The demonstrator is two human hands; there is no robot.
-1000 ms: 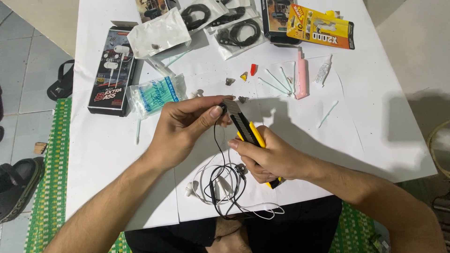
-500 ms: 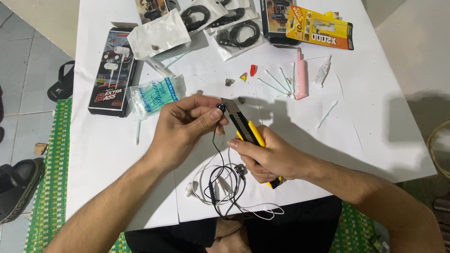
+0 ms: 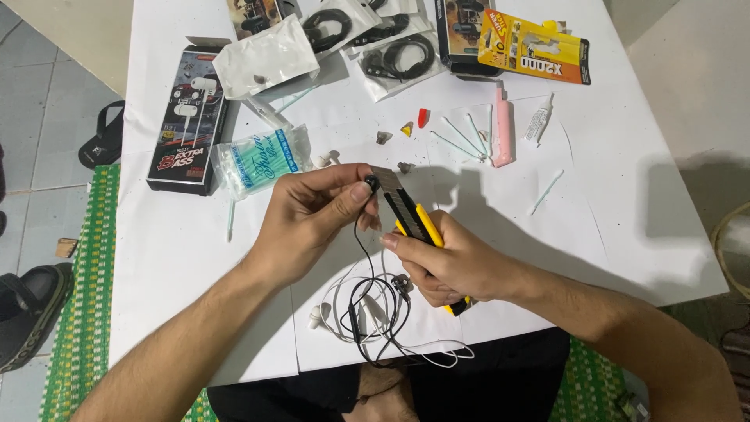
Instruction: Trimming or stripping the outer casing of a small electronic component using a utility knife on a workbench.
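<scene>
Left hand (image 3: 312, 219) pinches black earbud (image 3: 372, 184); right hand (image 3: 453, 262) grips yellow knife (image 3: 414, 221), blade touching earbud, at table (image 3: 180, 258) centre. Step: prying earbud; next calls for steady, light pressure.

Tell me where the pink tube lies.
In the head view, the pink tube lies on the white table, upper right, between cotton swabs and a small white tube.

White table (image 3: 180, 258), earphone box (image 3: 187, 129), swabs (image 3: 469, 137)

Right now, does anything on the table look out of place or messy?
Yes. Cotton swabs lie scattered loose beside the pink tube, with one stray swab apart. Small earbud tips are strewn near the knife blade.
</scene>
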